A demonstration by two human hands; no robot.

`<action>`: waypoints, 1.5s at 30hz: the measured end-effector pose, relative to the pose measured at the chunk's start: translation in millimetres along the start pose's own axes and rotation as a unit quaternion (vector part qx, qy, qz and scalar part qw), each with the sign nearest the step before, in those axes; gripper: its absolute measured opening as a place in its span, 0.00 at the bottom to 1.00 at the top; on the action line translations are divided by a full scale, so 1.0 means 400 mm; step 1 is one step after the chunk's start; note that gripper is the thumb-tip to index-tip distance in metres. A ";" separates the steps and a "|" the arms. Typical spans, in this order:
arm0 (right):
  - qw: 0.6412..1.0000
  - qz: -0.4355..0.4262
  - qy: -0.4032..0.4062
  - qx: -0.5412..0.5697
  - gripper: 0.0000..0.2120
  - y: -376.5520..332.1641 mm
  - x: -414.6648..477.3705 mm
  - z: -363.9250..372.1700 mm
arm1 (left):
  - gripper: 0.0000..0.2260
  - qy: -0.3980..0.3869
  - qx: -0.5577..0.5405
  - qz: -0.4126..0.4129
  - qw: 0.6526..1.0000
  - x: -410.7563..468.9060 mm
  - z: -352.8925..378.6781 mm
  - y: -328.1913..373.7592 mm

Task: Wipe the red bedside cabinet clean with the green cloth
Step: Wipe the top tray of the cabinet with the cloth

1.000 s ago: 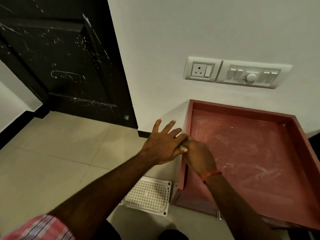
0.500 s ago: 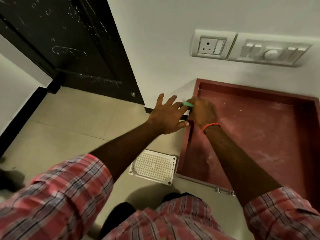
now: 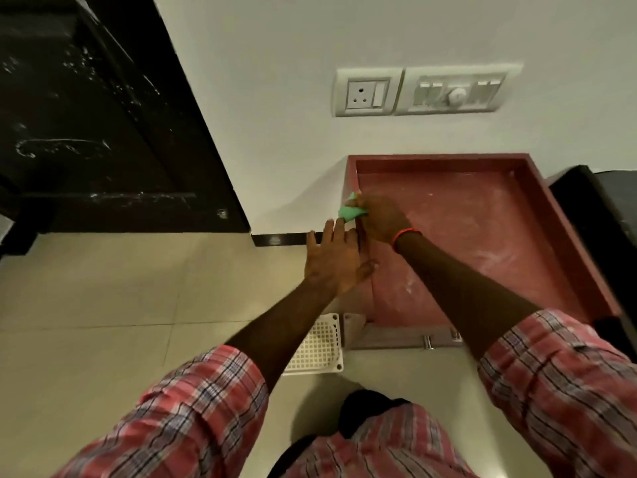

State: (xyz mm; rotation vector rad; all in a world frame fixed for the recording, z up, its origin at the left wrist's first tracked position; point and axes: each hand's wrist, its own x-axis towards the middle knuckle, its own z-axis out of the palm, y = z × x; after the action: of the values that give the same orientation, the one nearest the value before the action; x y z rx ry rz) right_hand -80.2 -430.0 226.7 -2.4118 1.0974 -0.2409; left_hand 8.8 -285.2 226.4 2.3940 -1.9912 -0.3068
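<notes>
The red bedside cabinet stands against the white wall, its recessed top streaked with pale dust. My right hand is shut on the green cloth and presses it against the cabinet's left rim, near the back corner. Only a small bunch of cloth shows past the fingers. My left hand lies flat with fingers spread on the outside of the same left rim, just in front of the cloth, holding nothing.
A white perforated plastic plate lies on the tiled floor by the cabinet's front left corner. A black door is to the left. A socket and switch panel sits on the wall above. A dark object borders the cabinet's right side.
My right hand has slid the cloth back along the left rim, and more green now shows. The left hand stayed flat beside it. The camera has pulled back.
</notes>
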 end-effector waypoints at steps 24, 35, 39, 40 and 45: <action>0.983 -0.110 0.073 -0.130 0.21 0.012 -0.216 0.063 | 0.33 0.056 -0.318 -0.134 0.937 -0.179 0.035 0.065; 0.998 0.017 0.067 0.005 0.22 0.052 0.225 0.006 | 0.46 -0.032 -0.313 -0.102 0.944 -0.158 0.059 0.121; 0.998 -0.016 0.059 0.023 0.23 0.066 0.221 -0.002 | 0.44 -0.008 -0.302 -0.095 0.949 -0.121 0.046 0.102; 0.998 -0.024 0.056 0.033 0.24 0.062 0.190 0.002 | 0.41 0.006 -0.310 -0.090 0.947 -0.112 0.047 0.096; 0.992 -0.067 0.058 0.096 0.26 0.020 -0.067 0.031 | 0.37 0.097 -0.537 -0.147 0.825 -0.082 0.058 0.080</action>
State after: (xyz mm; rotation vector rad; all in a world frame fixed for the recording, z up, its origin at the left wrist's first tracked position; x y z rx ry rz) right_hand -99.2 -410.1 213.0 -2.3244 0.9160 -0.5121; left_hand -31.5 -256.7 212.6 1.7950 -0.8828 -0.8590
